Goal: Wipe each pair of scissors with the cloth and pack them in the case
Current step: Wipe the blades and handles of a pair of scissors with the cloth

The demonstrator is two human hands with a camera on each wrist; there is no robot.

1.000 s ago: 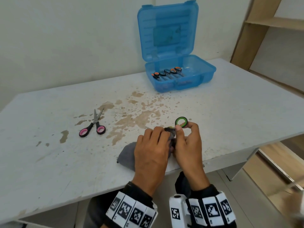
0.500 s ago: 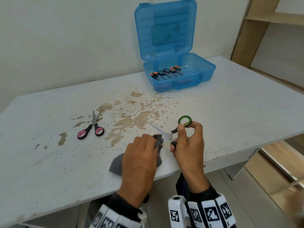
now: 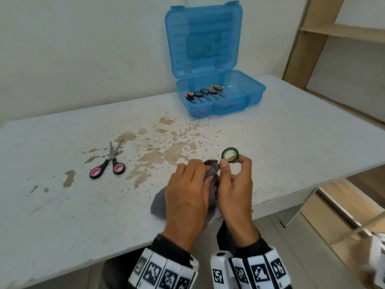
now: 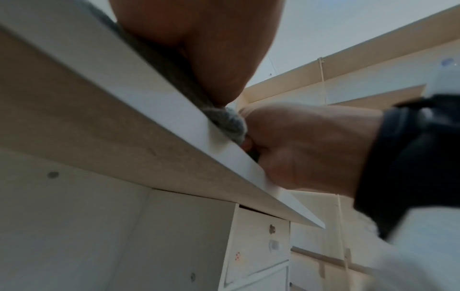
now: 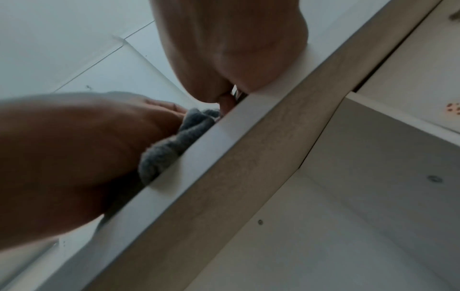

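Note:
Near the table's front edge my right hand (image 3: 233, 172) pinches the green-handled scissors (image 3: 229, 155) by a handle ring. My left hand (image 3: 187, 184) grips the grey cloth (image 3: 212, 167) bunched around the blades; only a blade tip (image 3: 184, 157) pokes out past my fingers. The cloth's loose end (image 3: 158, 205) trails on the table, and the cloth (image 5: 169, 145) also shows at the table edge in both wrist views. A pink-handled pair of scissors (image 3: 110, 161) lies at the left. The open blue case (image 3: 218, 97) at the back holds several scissors (image 3: 204, 93).
The white table (image 3: 291, 142) has brown stains (image 3: 162, 151) across its middle. A wooden shelf unit (image 3: 333, 32) stands at the right, past the table's corner. Drawers (image 4: 261, 246) sit under the table.
My left hand has slid the cloth back along the blades toward the handles, covering the blade that showed half a second ago. The right hand kept hold of the green ring.

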